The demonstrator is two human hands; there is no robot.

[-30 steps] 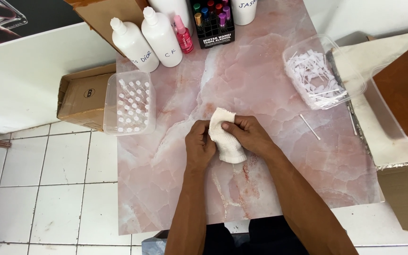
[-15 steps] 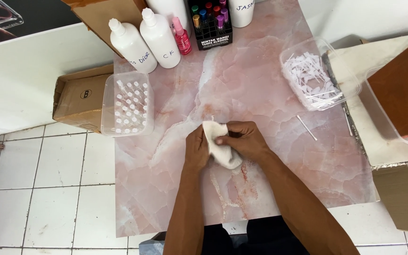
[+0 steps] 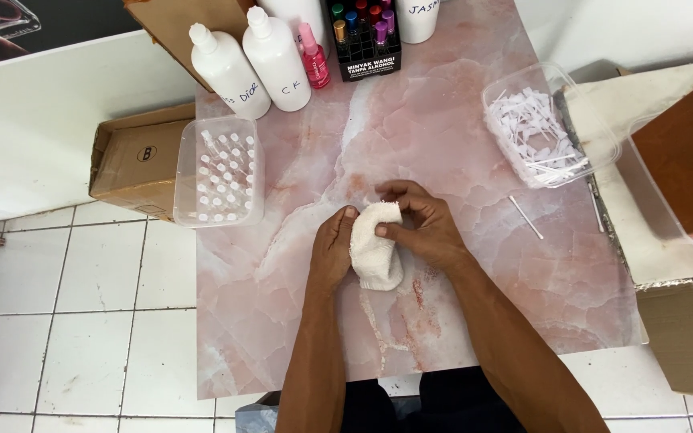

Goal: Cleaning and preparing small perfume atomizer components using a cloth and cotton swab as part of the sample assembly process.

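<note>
Item: white cloth (image 3: 377, 256), bunched into an oblong wad, is held on the pink marble-patterned tabletop (image 3: 475, 321), near its middle. Its long axis is set roughly from the near edge of the tabletop toward the far edge, the upper end tilted slightly right. The lower end is left free and rests on the surface.

Left hand (image 3: 332, 252): laid against the cloth's left side, fingers closed along it, thumb tip at the cloth's top edge.

Right hand (image 3: 423, 228): clamped on the cloth's upper right part, thumb pressed into the fabric, fingers curled over the top end. The cloth is thus enclosed between both hands.

Right of the cloth, well apart: a thin white stick (image 3: 526, 217) is laid on the tabletop. Beyond it, at the tabletop's right edge, a clear plastic tub (image 3: 595, 120) of white paper strips (image 3: 535, 132) is placed.

Left of the cloth, overhanging the tabletop's left edge: a clear rectangular tub (image 3: 220, 172) of small white-capped vials. Beside it, off the tabletop, a brown cardboard box (image 3: 130, 164) with a round black mark is seen.

Far edge of the tabletop: two white plastic bottles (image 3: 276, 60) bearing handwritten labels, a small pink spray bottle (image 3: 314, 60), and a black display box (image 3: 370, 40) with white lettering, filled with colour-capped vials, are lined up. A further white container (image 3: 423, 12) is cut off by the frame.
</note>
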